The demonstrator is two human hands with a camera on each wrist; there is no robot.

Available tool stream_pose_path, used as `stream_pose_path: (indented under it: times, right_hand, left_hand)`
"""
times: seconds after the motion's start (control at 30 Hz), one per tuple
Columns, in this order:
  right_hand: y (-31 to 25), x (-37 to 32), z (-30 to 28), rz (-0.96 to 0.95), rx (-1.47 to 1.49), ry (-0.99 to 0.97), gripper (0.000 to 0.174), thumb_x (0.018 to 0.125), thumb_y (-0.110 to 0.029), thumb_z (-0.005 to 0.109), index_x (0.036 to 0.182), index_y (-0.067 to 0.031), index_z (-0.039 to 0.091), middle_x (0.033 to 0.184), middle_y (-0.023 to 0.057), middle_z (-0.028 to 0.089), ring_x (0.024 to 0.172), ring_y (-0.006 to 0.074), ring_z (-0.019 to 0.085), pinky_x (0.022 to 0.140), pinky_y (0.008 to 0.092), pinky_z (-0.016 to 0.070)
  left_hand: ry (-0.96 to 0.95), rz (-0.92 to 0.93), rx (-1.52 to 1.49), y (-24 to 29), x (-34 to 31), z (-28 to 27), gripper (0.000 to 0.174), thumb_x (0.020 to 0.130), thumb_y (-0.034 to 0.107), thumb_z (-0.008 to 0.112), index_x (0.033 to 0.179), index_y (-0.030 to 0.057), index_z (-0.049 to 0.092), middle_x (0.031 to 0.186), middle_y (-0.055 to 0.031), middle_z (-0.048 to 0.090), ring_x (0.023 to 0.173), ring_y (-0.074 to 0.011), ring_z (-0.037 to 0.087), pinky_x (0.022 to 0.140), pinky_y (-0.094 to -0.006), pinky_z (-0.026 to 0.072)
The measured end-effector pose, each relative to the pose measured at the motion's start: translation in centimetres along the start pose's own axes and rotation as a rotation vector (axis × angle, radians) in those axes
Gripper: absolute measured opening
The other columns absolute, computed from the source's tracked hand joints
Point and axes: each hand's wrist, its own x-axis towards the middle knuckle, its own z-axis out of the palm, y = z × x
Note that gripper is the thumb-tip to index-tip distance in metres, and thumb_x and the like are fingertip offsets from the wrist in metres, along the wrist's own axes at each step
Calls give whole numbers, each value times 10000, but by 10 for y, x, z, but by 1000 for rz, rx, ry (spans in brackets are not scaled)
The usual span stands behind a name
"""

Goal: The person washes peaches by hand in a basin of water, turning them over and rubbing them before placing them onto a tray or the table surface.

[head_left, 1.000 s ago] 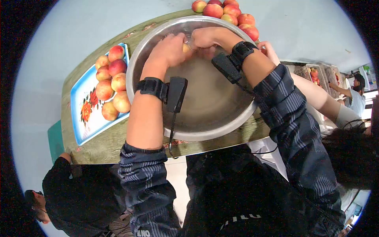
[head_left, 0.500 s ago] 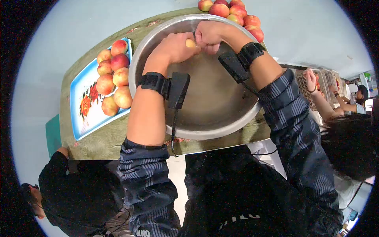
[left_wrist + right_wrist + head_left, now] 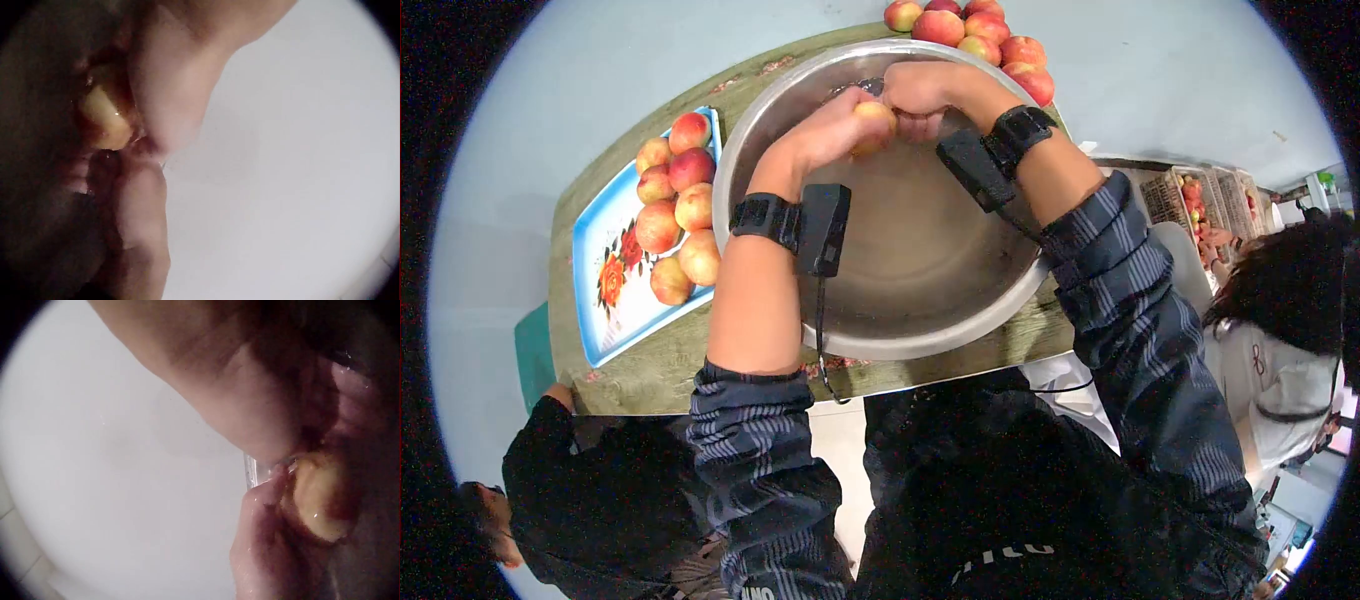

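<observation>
A large metal basin (image 3: 980,345) holds cloudy water. At its far side my left hand (image 3: 825,135) grips a yellow-red peach (image 3: 874,128), which also shows wet in the left wrist view, the peach (image 3: 106,115) lying against my left hand (image 3: 175,81). My right hand (image 3: 925,90) is beside it with fingers curled inward, and nothing shows in its grasp. In the right wrist view my right hand (image 3: 250,394) is above the peach (image 3: 325,497), its thumb side close to my left hand (image 3: 259,544).
Left of the basin, a blue-rimmed flowered tray (image 3: 605,325) holds several peaches (image 3: 658,227). More peaches (image 3: 938,29) lie beyond the basin's far right rim. A person in black (image 3: 610,500) is at the left, another in white (image 3: 1280,385) at the right, near crates (image 3: 1165,200).
The peach in my left hand shows more fully than before, and my left hand has turned. My right hand stays close beside it. The person at the right has shifted.
</observation>
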Motion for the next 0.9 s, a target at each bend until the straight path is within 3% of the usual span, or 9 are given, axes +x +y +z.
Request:
stream_pose_path:
  times: [0.03, 0.1, 0.23, 0.3, 0.47, 0.53, 0.63, 0.73, 0.9]
  right_hand:
    - [1, 0, -1, -47, -118, 25, 281, 888, -150, 473, 802, -21, 707, 790, 151, 687, 555, 226, 613, 524, 386, 509]
    - [1, 1, -3, -140, -357, 70, 262, 882, -107, 453, 874, -9, 696, 793, 164, 678, 557, 234, 621, 517, 368, 515]
    - [-5, -5, 2, -36, -19, -61, 265, 871, -59, 423, 1028, 6, 627, 746, 156, 652, 597, 246, 647, 481, 350, 498]
    - [-7, -10, 0, -66, -18, -99, 254, 876, -58, 426, 1059, 6, 589, 724, 143, 641, 621, 247, 660, 468, 342, 496]
    - [-3, 2, 1, -55, 203, 3, 251, 869, -173, 497, 867, 13, 666, 732, 138, 671, 603, 250, 650, 503, 387, 519]
    - [-1, 5, -1, -82, 266, 31, 266, 873, -189, 501, 839, 11, 673, 728, 129, 671, 593, 248, 643, 513, 392, 522]
    - [2, 4, -2, -114, 137, 28, 211, 895, -129, 454, 883, -9, 628, 704, 104, 638, 583, 223, 627, 496, 353, 502]
    - [5, 6, -2, -116, -26, 16, 213, 898, -118, 445, 890, -5, 626, 709, 103, 636, 587, 223, 629, 504, 357, 513]
    - [1, 2, -3, -81, 190, -53, 209, 895, -99, 438, 903, 0, 622, 731, 107, 634, 591, 225, 635, 517, 361, 533]
  left_hand:
    - [223, 74, -42, -7, 1, 17, 506, 931, 474, 464, 981, -5, 617, 1042, -183, 675, 975, -290, 658, 846, -432, 505]
    - [237, 52, 114, -17, 10, 18, 522, 943, 472, 431, 988, -3, 645, 1090, -218, 673, 1034, -343, 645, 897, -464, 490]
    - [241, -142, 622, -20, 18, 12, 550, 1011, 441, 339, 1199, -9, 593, 1144, -277, 646, 1098, -414, 621, 976, -509, 467]
    - [300, -235, 609, -7, 10, 13, 629, 1017, 478, 267, 1135, -14, 640, 1143, -298, 636, 1106, -447, 599, 975, -536, 467]
    - [451, -348, 458, 14, 1, 8, 721, 1009, 549, 238, 1084, -8, 690, 1145, -304, 636, 1149, -447, 580, 998, -514, 447]
    - [463, -303, 298, 3, 4, 2, 689, 999, 555, 277, 1147, 13, 675, 1196, -278, 632, 1160, -429, 580, 1009, -497, 435]
    - [258, -20, 8, -13, 7, 8, 664, 992, 558, 309, 1146, 14, 658, 1211, -280, 620, 1153, -436, 578, 1006, -497, 433]
    - [255, 72, 48, -20, 9, 20, 555, 1016, 467, 348, 1165, -8, 594, 1172, -305, 623, 1107, -451, 594, 972, -510, 432]
    - [364, -134, 508, -5, 8, 14, 554, 1025, 464, 310, 1176, 26, 613, 1141, -279, 647, 1100, -447, 601, 958, -523, 458]
